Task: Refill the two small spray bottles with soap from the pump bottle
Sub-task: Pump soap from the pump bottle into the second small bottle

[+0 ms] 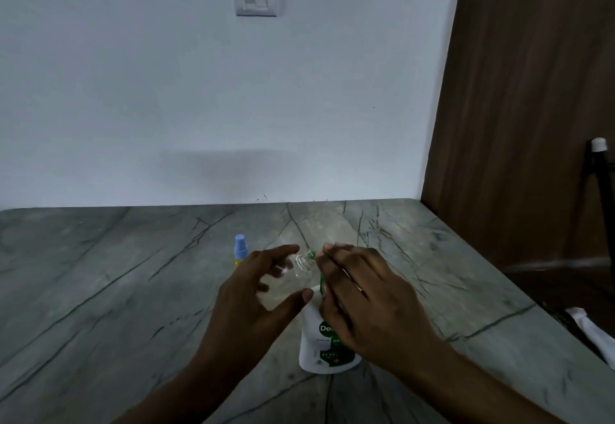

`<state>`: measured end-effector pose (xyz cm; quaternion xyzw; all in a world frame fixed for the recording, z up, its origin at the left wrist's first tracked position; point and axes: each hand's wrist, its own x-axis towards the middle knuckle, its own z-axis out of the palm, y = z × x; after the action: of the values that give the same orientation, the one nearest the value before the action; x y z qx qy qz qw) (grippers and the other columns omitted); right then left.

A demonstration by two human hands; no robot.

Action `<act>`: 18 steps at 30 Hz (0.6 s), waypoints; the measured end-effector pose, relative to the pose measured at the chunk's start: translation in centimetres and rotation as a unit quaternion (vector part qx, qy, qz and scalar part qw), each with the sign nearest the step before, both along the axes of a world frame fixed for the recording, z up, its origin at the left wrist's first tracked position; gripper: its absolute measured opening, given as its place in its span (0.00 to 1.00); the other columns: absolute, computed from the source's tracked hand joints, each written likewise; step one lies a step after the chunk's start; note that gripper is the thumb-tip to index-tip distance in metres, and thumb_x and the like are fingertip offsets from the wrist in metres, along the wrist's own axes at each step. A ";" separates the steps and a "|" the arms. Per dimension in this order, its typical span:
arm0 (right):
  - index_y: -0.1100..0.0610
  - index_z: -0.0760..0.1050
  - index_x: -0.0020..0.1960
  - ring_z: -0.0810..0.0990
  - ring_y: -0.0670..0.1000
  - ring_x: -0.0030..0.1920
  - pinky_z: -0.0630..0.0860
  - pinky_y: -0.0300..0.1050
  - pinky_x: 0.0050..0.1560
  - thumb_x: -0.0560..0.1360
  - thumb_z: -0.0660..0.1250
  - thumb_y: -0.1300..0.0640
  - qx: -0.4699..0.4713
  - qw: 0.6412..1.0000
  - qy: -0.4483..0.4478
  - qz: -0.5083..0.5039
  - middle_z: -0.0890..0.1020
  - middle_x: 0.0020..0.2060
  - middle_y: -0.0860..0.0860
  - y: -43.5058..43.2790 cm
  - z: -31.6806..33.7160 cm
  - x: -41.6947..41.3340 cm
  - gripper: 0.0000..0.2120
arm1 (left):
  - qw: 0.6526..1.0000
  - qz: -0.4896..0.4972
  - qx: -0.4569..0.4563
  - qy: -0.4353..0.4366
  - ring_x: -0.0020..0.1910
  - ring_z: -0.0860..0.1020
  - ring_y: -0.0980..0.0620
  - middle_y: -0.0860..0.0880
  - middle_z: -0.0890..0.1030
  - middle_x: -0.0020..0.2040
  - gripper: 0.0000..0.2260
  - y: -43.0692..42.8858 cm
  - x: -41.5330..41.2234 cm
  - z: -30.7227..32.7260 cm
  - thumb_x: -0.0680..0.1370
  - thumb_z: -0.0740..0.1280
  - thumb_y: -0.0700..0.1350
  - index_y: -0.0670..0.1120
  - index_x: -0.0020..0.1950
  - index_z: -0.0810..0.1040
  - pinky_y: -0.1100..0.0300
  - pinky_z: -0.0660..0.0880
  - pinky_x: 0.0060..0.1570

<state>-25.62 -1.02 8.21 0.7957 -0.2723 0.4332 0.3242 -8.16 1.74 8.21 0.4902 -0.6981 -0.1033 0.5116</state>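
Grips a clear spray bottle (302, 265) in the left hand (246, 297), fingers and thumb curled round its body, cap off, open neck tipped toward the right hand (362, 297). Covers the head of the pump bottle (324, 347) with that right hand, fingers bent over the top and thumb tucked beneath, apparently grasping it. Shows only the green nozzle (312, 253) at the fingertips, right at the open neck. Keeps the pump bottle upright on the counter (133, 290), directly under the right hand.

Looks like mid-fill on this first bottle: opened and lined up, with a pale tint inside, level too faint to judge. Leaves recapping to do. Cannot tell whether the blue-capped spray bottle (241, 250), upright just beyond the left hand and closed, yellow below its cap, is already full or waiting its turn.

Reads "De" in white on a green patch of the pump bottle's white label, probably the start of a brand name, then "OR" lower down. Hides the rest behind the right hand, smaller print too fine to make out.
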 end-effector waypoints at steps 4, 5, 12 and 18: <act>0.67 0.81 0.54 0.75 0.54 0.54 0.72 0.42 0.57 0.81 0.54 0.57 -0.009 1.000 0.002 -0.002 0.83 0.48 0.59 -0.3 -0.3 0.1 0.19 | 0.999 0.004 -0.025 -0.024 0.52 0.75 0.64 0.62 0.77 0.49 0.24 -0.3 0.1 -0.1 0.66 0.70 0.60 0.58 0.60 0.74 0.70 0.69 0.43; 0.67 0.81 0.54 0.75 0.54 0.54 0.72 0.42 0.56 0.81 0.55 0.57 -0.010 1.000 -0.001 -0.001 0.83 0.48 0.60 -0.3 -0.3 0.1 0.19 | 0.999 0.005 -0.030 -0.029 0.52 0.75 0.64 0.63 0.77 0.49 0.24 -0.4 0.2 -0.2 0.66 0.67 0.61 0.58 0.61 0.74 0.69 0.70 0.43; 0.67 0.81 0.53 0.77 0.55 0.53 0.77 0.44 0.53 0.80 0.57 0.58 -0.014 1.000 -0.018 0.018 0.83 0.48 0.60 -0.2 -0.6 0.2 0.17 | 0.995 0.022 -0.065 -0.071 0.50 0.74 0.66 0.64 0.75 0.50 0.23 -0.6 0.5 -0.2 0.68 0.65 0.62 0.58 0.61 0.73 0.72 0.71 0.38; 0.68 0.82 0.51 0.77 0.55 0.52 0.76 0.42 0.54 0.81 0.55 0.59 -0.020 0.999 -0.034 0.035 0.84 0.46 0.60 -0.4 -0.9 0.1 0.19 | 0.991 0.027 -0.085 -0.099 0.50 0.73 0.68 0.63 0.74 0.50 0.23 -0.6 0.6 -0.3 0.68 0.65 0.61 0.56 0.61 0.73 0.77 0.70 0.39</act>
<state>-25.52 -1.39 7.29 0.7827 -0.2467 0.4763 0.3156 -7.60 1.14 7.92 0.4716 -0.7380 0.0198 0.4823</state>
